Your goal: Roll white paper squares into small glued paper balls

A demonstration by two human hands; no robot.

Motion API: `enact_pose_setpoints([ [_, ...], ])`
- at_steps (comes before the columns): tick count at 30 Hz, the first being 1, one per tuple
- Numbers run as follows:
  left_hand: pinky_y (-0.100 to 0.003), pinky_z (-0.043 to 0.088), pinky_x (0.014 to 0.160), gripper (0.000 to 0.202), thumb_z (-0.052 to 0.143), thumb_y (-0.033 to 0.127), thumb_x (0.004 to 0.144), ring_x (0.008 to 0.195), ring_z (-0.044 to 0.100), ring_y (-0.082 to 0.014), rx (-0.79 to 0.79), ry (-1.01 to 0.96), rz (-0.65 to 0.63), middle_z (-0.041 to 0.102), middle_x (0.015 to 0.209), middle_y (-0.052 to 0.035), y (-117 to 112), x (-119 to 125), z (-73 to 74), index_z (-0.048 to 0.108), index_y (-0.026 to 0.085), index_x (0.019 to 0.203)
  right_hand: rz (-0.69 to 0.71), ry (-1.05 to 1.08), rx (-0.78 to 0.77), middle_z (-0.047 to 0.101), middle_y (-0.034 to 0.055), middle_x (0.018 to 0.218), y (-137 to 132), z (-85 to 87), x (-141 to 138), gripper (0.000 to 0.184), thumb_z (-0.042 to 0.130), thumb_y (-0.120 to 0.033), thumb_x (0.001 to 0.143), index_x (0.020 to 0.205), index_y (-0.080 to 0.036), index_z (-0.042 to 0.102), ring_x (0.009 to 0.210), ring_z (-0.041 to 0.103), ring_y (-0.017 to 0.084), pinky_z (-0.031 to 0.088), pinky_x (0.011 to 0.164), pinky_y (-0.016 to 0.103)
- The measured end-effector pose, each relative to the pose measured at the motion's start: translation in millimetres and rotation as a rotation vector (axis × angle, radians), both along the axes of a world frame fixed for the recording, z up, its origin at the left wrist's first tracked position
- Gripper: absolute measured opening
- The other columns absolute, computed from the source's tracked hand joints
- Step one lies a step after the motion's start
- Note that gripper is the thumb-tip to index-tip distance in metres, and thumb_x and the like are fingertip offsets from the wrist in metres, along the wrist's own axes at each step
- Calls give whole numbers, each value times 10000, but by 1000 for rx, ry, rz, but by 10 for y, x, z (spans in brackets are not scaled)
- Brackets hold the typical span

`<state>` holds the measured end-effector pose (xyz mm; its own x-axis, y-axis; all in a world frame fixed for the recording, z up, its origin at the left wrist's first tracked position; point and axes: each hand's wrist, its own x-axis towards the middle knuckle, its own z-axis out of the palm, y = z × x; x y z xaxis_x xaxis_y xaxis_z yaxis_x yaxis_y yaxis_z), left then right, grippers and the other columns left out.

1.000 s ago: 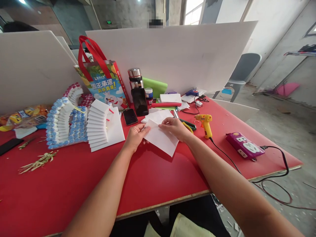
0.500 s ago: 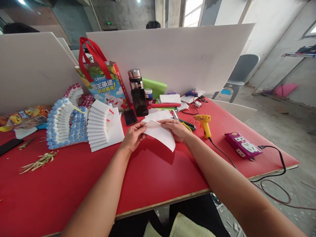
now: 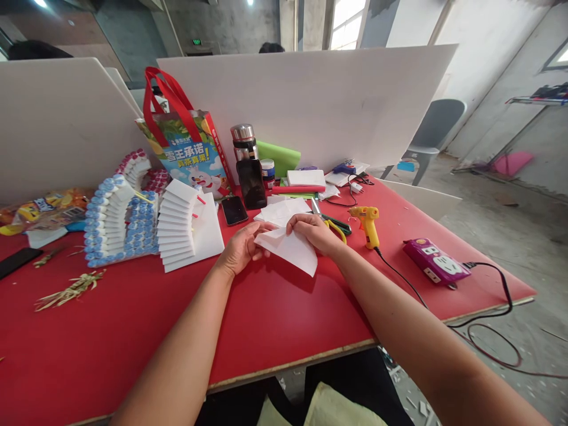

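Observation:
A sheet of white paper [image 3: 290, 251] is held between my two hands above the red table [image 3: 266, 331]. My right hand [image 3: 313, 231] pinches its upper edge with thumb and fingers. My left hand [image 3: 246, 245] has its fingers closed around the paper's left corner, some of them behind it. The paper's lower right corner hangs free and curves downward. More white paper pieces [image 3: 284, 208] lie just beyond my hands. Scissors with yellow handles [image 3: 336, 229] are beside my right hand, partly hidden by it.
A yellow glue gun [image 3: 367, 226] and a purple power strip [image 3: 437, 259] stand to the right, with cords. Left are fanned white folded pieces [image 3: 175, 228], a blue-and-white stacked craft [image 3: 106, 222] and a phone [image 3: 234, 210]. Behind stand a bag [image 3: 190, 154], a thermos [image 3: 244, 142] and a white board [image 3: 332, 106].
My right hand has shifted left along the paper's upper edge, its fingers now bent in a pinch. My left hand has lowered slightly, and the paper has tilted.

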<state>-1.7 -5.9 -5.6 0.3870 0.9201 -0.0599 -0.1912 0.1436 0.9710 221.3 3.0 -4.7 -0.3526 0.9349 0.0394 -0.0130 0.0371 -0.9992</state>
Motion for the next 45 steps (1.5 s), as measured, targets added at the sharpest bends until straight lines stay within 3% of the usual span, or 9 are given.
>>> enact_pose_setpoints([
  [3, -212, 257, 325, 578, 505, 648, 883, 509, 650, -184, -89, 69, -54, 707, 811, -102, -20, 35, 13, 659, 167, 1163, 30, -114, 103, 523, -19, 599, -43, 42, -6, 176, 481, -255, 746, 733, -197, 646, 528, 448, 116, 329, 494, 239],
  [7, -206, 211, 304, 465, 634, 577, 852, 429, 617, -159, -107, 168, -80, 667, 647, -67, -28, 47, -13, 690, 137, 994, 97, -223, 193, 541, -12, 635, -63, 58, -25, 209, 443, -253, 746, 725, -191, 641, 556, 439, 116, 330, 520, 244],
  [12, -200, 211, 309, 374, 732, 510, 799, 368, 524, -92, -69, 224, -164, 650, 626, -41, -17, 20, -60, 699, 139, 837, 124, -267, 261, 492, -21, 596, -51, 42, -14, 215, 432, -236, 743, 711, -185, 638, 531, 366, 104, 276, 506, 248],
  [16, -201, 294, 335, 348, 761, 486, 779, 356, 429, -58, 16, 228, -117, 617, 591, -10, -5, 11, -79, 706, 143, 800, 110, -266, 234, 471, -26, 578, -59, 112, 49, 181, 467, -222, 737, 698, -181, 639, 505, 344, 91, 252, 483, 243],
  [21, -204, 293, 338, 344, 747, 490, 789, 356, 402, -62, 128, 315, -37, 578, 543, 4, -29, 33, -22, 714, 147, 797, -22, -188, 40, 630, -9, 731, -68, 206, 109, 272, 658, -396, 771, 981, -224, 674, 599, 530, 127, 377, 515, 231],
  [25, -200, 311, 337, 342, 743, 493, 789, 356, 452, -74, 150, 351, -8, 577, 539, 9, -44, 68, 4, 688, 156, 773, 95, -304, 33, 608, -9, 645, -22, 87, 47, 305, 796, -440, 653, 755, -176, 682, 578, 516, 122, 363, 488, 228],
  [32, -205, 389, 374, 320, 793, 426, 754, 442, 613, -134, 144, 241, 52, 663, 644, -23, -10, 64, -29, 683, 149, 872, -34, -164, 2, 646, 13, 650, 87, -90, 51, 308, 801, -454, 683, 716, -167, 696, 562, 551, 135, 397, 471, 242],
  [38, -232, 457, 420, 408, 725, 363, 817, 465, 658, -172, 91, 96, 52, 704, 692, -61, 5, -5, -14, 709, 108, 1135, 40, 74, -98, 738, 50, 802, 74, -72, 58, 337, 831, -394, 676, 928, -174, 786, 668, 647, 179, 521, 585, 289],
  [45, -262, 530, 494, 466, 695, 352, 844, 577, 714, -221, 71, 39, 43, 734, 722, -113, 22, -39, -13, 685, 77, 1220, 13, 159, -182, 739, 66, 794, 54, -18, 87, 309, 851, -334, 657, 880, -133, 777, 667, 651, 173, 529, 608, 288],
])
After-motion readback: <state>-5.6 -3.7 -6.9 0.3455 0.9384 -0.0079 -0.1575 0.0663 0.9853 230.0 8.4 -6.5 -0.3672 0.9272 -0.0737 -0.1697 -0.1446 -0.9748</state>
